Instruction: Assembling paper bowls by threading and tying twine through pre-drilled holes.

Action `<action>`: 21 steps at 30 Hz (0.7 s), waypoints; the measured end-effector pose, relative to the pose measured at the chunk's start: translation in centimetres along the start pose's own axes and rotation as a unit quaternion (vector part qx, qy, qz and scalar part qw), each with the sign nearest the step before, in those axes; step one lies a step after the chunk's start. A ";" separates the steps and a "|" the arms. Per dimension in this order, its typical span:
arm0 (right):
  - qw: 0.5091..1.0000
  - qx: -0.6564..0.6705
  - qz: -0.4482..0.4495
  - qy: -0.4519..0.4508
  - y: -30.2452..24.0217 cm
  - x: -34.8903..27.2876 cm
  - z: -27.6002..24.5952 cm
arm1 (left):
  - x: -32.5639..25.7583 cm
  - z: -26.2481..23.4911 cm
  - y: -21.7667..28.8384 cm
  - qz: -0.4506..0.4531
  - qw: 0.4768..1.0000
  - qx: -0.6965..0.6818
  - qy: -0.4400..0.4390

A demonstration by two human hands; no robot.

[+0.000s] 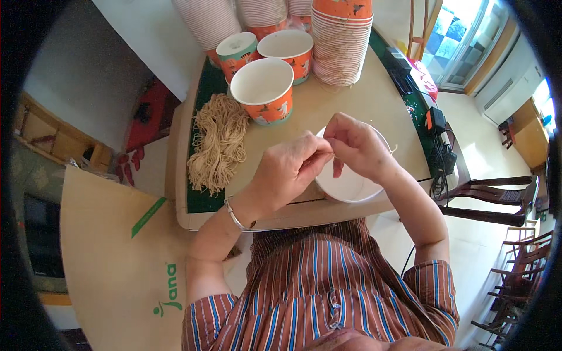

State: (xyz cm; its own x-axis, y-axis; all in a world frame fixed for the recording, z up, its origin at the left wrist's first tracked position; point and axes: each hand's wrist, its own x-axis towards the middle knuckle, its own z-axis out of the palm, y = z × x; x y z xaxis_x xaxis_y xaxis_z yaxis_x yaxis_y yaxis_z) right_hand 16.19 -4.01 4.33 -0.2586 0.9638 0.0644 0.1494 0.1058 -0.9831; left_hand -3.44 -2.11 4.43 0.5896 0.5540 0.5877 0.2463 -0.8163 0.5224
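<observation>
Tabletop (386,99): tan board with green edging, crowded at my far side.
Cardboard (117,251): big brown panel left of my lap, bearing green lettering and a green strip.
Tub stacks (338,55): nested columns at the back, the right one topped in orange.
Orange tub (276,110): upright, open, white inside, just before a second open tub (302,65).
White-lined tub (351,186): open at the near edge, its rim partly hidden by my hands.
String bundle (218,140): beige, lying to my left.
Hands: left hand (293,164) and right hand (358,146) meet over the white-lined tub.
Fingertips (319,158): thumb and forefinger together on each hand; what they pinch, I cannot tell.
</observation>
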 end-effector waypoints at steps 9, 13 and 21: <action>0.998 0.036 0.014 -0.045 0.4 0.0 -1.0 | 0.8 1.0 -2.0 -0.045 0.996 -0.067 0.037; 0.998 0.000 0.050 -0.023 -1.0 -0.2 -1.2 | -0.3 1.2 -3.2 -0.140 0.983 -0.093 0.079; 0.998 0.008 0.055 -0.020 -1.1 0.2 -1.3 | -2.5 1.1 -3.9 -0.179 0.975 -0.132 0.016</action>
State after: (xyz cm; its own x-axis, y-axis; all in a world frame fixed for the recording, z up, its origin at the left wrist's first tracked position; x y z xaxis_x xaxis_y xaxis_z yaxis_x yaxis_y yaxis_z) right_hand 17.17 -3.59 5.60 -0.2789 0.9590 -0.0501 0.1641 -0.0038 -0.9864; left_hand -5.02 -0.49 0.18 0.4761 0.8046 0.3548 0.2230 -0.5008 0.8363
